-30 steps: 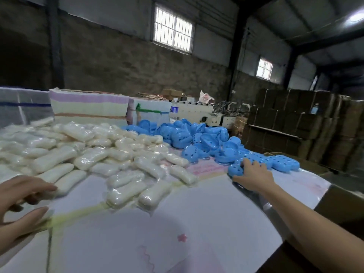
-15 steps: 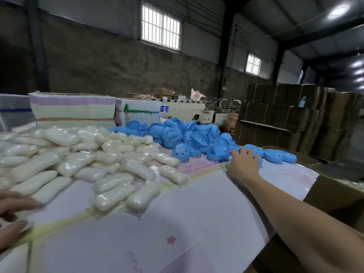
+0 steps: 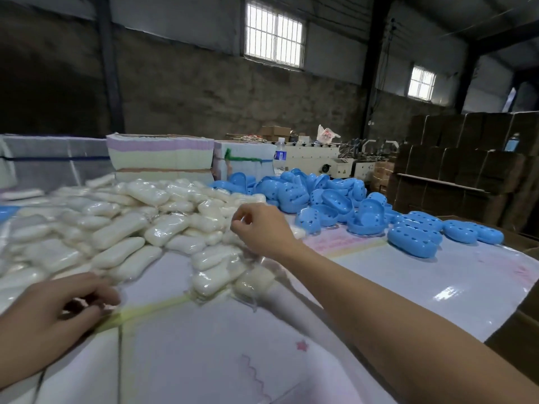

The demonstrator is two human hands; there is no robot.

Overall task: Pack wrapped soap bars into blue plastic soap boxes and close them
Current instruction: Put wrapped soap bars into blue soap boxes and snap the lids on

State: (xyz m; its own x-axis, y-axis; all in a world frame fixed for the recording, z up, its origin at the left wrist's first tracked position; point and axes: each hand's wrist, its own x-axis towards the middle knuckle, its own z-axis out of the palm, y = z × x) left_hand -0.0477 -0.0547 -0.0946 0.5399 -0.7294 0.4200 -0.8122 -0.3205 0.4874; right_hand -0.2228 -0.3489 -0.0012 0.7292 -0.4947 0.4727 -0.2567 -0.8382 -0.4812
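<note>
A big heap of white soap bars in clear wrap (image 3: 131, 225) covers the left half of the white table sheet (image 3: 379, 287). Behind and to the right lies a pile of open blue perforated soap boxes (image 3: 320, 196). Closed blue boxes (image 3: 414, 240) lie near the right edge. My right hand (image 3: 262, 228) hovers over the right side of the soap heap, back toward me and fingers curled down; whether it holds a bar is hidden. My left hand (image 3: 52, 313) rests on the sheet at the near left, fingers loosely curled, holding nothing.
Stacks of flat printed sheets (image 3: 160, 156) stand behind the soap. Past them are a water bottle (image 3: 279, 156) and a white machine (image 3: 329, 164). Brown cartons (image 3: 466, 158) are piled at the right. The table's edge drops off at the near right.
My right hand left the blue boxes and swung left onto the soap heap. My left hand came further into view on the sheet. The view turned left.
</note>
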